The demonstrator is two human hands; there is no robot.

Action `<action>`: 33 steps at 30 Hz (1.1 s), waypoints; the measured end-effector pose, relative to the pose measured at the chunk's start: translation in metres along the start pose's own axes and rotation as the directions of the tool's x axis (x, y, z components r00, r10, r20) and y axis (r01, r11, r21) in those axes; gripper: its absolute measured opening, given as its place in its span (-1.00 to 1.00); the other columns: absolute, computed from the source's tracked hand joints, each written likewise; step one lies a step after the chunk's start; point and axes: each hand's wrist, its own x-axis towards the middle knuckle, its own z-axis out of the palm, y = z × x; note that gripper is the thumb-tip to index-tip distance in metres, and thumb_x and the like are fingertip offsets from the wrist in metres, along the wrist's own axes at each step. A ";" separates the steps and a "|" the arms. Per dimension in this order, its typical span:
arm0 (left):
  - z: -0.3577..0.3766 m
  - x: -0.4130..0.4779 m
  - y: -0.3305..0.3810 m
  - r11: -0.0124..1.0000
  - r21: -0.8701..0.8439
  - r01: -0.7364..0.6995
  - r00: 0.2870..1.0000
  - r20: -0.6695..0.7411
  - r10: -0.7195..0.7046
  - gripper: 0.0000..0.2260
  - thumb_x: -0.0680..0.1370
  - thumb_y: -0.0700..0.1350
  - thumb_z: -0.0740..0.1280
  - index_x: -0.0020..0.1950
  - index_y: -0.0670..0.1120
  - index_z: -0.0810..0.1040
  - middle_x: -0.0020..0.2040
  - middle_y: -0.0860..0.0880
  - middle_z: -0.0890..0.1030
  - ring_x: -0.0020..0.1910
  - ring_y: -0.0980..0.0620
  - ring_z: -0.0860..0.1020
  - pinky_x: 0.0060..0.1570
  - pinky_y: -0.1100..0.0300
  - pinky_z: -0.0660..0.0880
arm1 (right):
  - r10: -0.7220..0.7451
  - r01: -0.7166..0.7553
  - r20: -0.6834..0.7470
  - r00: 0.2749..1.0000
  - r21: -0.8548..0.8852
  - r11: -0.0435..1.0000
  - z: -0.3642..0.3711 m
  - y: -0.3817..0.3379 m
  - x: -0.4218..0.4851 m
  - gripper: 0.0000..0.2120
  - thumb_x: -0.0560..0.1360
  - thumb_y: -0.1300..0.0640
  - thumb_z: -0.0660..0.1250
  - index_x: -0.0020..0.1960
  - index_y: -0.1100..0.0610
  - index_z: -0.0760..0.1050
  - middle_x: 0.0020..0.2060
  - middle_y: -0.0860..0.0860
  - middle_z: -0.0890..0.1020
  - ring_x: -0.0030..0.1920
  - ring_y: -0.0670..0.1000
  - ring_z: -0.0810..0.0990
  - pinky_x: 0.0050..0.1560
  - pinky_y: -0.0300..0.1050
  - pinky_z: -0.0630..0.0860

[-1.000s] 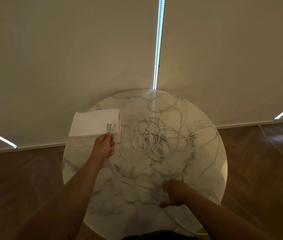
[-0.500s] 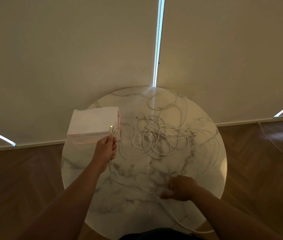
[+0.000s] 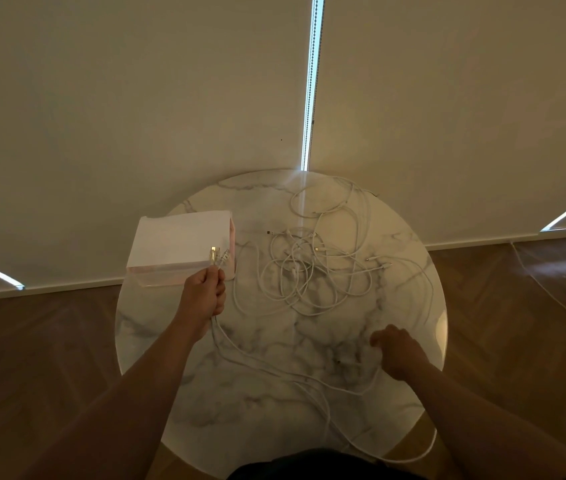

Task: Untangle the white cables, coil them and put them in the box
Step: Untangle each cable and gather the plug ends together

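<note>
Round marble table (image 3: 205, 403), wooden floor (image 3: 32, 341), drawn beige blinds (image 3: 136, 98), dim light

- the box (image 3: 177, 244): pale, pinkish, lying flat at the left
- the white cables (image 3: 312, 271): a loose tangled heap right of it (a few plug ends raised), strands trailing nearer

1. The table top (image 3: 274, 375) looks like white marble with grey veins, polished and glossy.
2. The white cables (image 3: 312, 271) have smooth, plastic-looking sheaths.
3. Their plugs (image 3: 213, 252) at the left glint like metal.
4. The box (image 3: 177, 237) has a matt, paper-like pale lid.
5. The floor (image 3: 49, 341) is wood with a slight sheen.
6. The far blinds (image 3: 136, 98) look like matt cloth.
</note>
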 end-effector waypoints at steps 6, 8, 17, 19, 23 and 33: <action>0.002 -0.002 -0.001 1.000 0.019 0.004 1.000 0.001 -0.004 -0.69 0.71 -0.08 0.04 -0.18 -0.12 0.39 -0.51 0.07 0.24 -0.60 0.16 0.15 -0.60 0.34 0.08 | -0.074 0.074 0.012 0.997 -0.261 0.962 0.016 0.000 -0.003 -0.75 0.60 0.17 0.17 0.25 0.08 0.44 0.21 0.06 0.49 0.22 0.07 0.47 0.19 -0.08 0.42; 0.002 -0.002 0.000 1.000 0.020 0.004 1.000 0.002 -0.004 -0.69 0.71 -0.08 0.04 -0.19 -0.12 0.39 -0.52 0.08 0.25 -0.61 0.16 0.15 -0.60 0.34 0.08 | -0.051 0.054 0.018 0.999 -0.304 0.951 0.016 0.001 -0.003 -0.75 0.60 0.17 0.16 0.26 0.07 0.43 0.22 0.06 0.51 0.24 0.08 0.46 0.20 -0.05 0.40; 0.004 -0.002 -0.001 1.000 0.008 0.007 1.000 0.007 -0.007 -0.69 0.71 -0.09 0.05 -0.20 -0.11 0.39 -0.54 0.10 0.26 -0.61 0.17 0.15 -0.60 0.35 0.08 | -0.154 0.153 -0.038 0.987 -0.025 0.988 0.004 -0.013 0.008 -0.89 0.57 0.10 0.21 0.09 -0.01 0.37 0.09 0.04 0.41 0.11 0.11 0.47 0.02 0.02 0.47; 0.006 -0.002 0.000 1.000 0.001 0.004 1.000 0.010 -0.004 -0.69 0.71 -0.10 0.05 -0.20 -0.11 0.39 -0.53 0.09 0.25 -0.61 0.17 0.15 -0.59 0.36 0.07 | -0.152 0.152 -0.005 0.988 0.032 0.988 0.001 -0.010 0.010 -0.79 0.53 0.05 0.31 0.13 0.03 0.40 0.11 0.04 0.41 0.12 0.13 0.50 0.06 0.02 0.49; 0.005 -0.002 0.000 1.000 -0.008 -0.001 1.000 0.012 0.002 -0.68 0.71 -0.10 0.06 -0.21 -0.11 0.39 -0.52 0.08 0.25 -0.61 0.16 0.15 -0.60 0.36 0.08 | -0.121 0.122 0.074 0.990 -0.010 0.992 0.003 -0.001 0.008 -0.67 0.47 0.02 0.40 0.19 0.02 0.44 0.17 0.01 0.45 0.25 0.07 0.46 0.18 -0.07 0.44; 0.005 -0.004 -0.004 1.000 -0.008 -0.010 1.000 0.023 0.011 -0.69 0.71 -0.10 0.05 -0.19 -0.12 0.40 -0.51 0.07 0.26 -0.60 0.16 0.16 -0.59 0.35 0.09 | -0.050 0.049 -0.045 0.998 -0.021 0.999 0.027 -0.004 -0.005 -0.80 0.57 0.09 0.19 0.17 0.03 0.46 0.06 0.04 0.55 0.08 0.08 0.59 -0.02 -0.06 0.52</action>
